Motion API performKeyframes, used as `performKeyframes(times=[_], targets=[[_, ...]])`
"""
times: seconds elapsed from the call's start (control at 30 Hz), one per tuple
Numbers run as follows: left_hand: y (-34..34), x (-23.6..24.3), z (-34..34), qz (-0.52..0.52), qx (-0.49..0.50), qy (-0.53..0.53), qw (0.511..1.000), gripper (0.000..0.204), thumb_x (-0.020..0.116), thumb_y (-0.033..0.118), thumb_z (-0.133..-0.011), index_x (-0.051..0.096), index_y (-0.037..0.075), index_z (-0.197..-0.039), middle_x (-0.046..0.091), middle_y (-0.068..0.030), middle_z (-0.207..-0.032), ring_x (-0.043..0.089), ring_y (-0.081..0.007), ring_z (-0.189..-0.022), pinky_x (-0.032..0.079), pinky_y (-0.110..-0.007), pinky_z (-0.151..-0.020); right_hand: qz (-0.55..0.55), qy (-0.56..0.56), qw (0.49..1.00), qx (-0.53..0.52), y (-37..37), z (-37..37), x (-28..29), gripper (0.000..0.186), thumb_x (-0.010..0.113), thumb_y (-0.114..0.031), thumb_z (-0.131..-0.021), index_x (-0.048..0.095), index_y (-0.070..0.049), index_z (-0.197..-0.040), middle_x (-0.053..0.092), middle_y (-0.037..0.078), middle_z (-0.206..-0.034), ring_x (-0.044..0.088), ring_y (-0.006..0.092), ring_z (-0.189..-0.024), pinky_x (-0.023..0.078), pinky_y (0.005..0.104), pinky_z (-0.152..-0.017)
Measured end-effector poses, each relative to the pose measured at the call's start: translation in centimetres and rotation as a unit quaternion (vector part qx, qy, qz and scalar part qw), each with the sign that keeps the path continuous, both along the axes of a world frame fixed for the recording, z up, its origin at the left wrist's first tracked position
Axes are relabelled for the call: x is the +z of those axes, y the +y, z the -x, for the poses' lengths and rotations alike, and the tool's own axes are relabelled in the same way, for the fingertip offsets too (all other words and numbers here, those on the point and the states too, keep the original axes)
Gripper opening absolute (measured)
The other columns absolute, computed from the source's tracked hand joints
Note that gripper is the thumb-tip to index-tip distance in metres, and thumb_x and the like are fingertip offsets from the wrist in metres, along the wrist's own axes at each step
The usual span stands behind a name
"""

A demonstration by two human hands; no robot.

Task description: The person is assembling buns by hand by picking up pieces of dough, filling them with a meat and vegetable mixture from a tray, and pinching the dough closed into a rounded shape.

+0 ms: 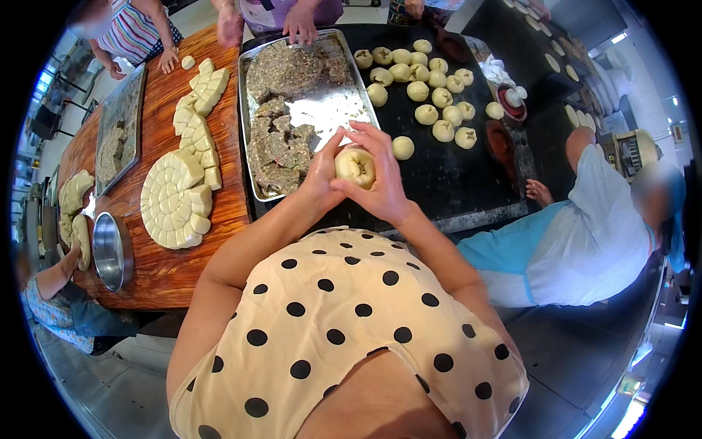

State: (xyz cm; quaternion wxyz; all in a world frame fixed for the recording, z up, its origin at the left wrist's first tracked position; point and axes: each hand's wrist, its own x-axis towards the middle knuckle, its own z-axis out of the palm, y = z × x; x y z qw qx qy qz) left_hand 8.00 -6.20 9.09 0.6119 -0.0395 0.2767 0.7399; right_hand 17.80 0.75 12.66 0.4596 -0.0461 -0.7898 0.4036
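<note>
My left hand [322,179] and my right hand [382,179] are cupped closed around a pale dough bun [355,167] with a gathered, pleated top, held in front of my chest. Just behind them is a large metal tray [322,110] bearing heaps of greyish chopped filling [281,69] flecked with green and red. Several pale filled buns [417,91] sit on the black worktop [453,190] to the right of the tray. On the wooden table [102,282] to the left lie cut pieces of dough [175,197], some arranged in a round and others in a strip above it.
A second tray [117,132] and a steel round pan [113,252] are on the left. Dark red oval objects [502,143] lie along the right worktop. A co-worker [570,241] in white and blue is at the right; other people's hands [300,22] reach in at the back and left.
</note>
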Motion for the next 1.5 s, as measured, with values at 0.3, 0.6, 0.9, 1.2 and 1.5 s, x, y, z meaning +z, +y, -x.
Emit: performKeyframes(times=[0.3, 0.6, 0.9, 1.2, 1.5], targets=[[0.7, 2.6, -0.6, -0.05, -0.034, -0.012, 0.998, 0.067, 0.039, 0.055, -0.1, 0.052, -0.003, -0.129, 0.06, -0.0187, -0.121, 0.059, -0.028, -0.116, 0.048, -0.04, -0.101, 0.245, 0.095, 0.965, -0.015, -0.4, 0.3, -1.4, 0.014, 0.069, -0.002, -0.082, 0.059, -0.002, -0.091, 0.069, 0.012, -0.095, 0.067, 0.0266, -0.102, 0.05, 0.0375, -0.092], [1.3, -2.4, -0.6, -0.019, 0.017, 0.039, 0.999, 0.03, 0.043, 0.036, -0.103, 0.055, 0.01, -0.112, 0.063, -0.0096, -0.109, 0.064, -0.0221, -0.104, 0.055, -0.036, -0.088, 0.115, 0.017, 0.993, -0.01, -0.2, 0.3, -3.1, 0.04, 0.073, -0.017, -0.082, 0.06, -0.003, -0.116, 0.064, 0.017, -0.119, 0.056, 0.029, -0.12, 0.038, 0.0434, -0.108], [0.9, -0.3, 0.7, -0.024, -0.148, 0.074, 0.986, 0.069, 0.037, 0.063, -0.097, 0.051, 0.002, -0.126, 0.061, -0.0174, -0.121, 0.062, -0.0281, -0.11, 0.052, -0.04, -0.096, -0.068, -0.087, 0.992, 0.054, 0.7, -0.8, -1.4, 0.041, 0.074, -0.019, -0.081, 0.066, -0.004, -0.118, 0.065, 0.014, -0.122, 0.055, 0.0304, -0.124, 0.035, 0.0476, -0.112], [0.7, 4.6, -0.4, -0.045, -0.081, 0.036, 0.995, 0.076, 0.038, 0.067, -0.095, 0.043, 0.006, -0.139, 0.058, -0.0192, -0.128, 0.059, -0.0306, -0.116, 0.045, -0.044, -0.102, 0.101, 0.042, 0.994, -0.031, 0.0, -1.3, -0.5, 0.035, 0.056, -0.005, -0.094, 0.057, 0.004, -0.127, 0.068, 0.019, -0.115, 0.064, 0.0323, -0.112, 0.041, 0.0446, -0.107], [0.1, 1.4, -1.2, 0.142, -0.091, 0.133, 0.977, 0.045, 0.043, 0.046, -0.101, 0.053, 0.009, -0.124, 0.065, -0.0094, -0.112, 0.069, -0.0212, -0.093, 0.058, -0.037, -0.083, -0.047, -0.083, 0.994, 0.062, 1.6, -2.1, -1.0, 0.07, 0.081, -0.028, -0.075, 0.053, 0.0, -0.133, 0.058, 0.02, -0.132, 0.056, 0.0341, -0.123, 0.038, 0.0444, -0.109]])
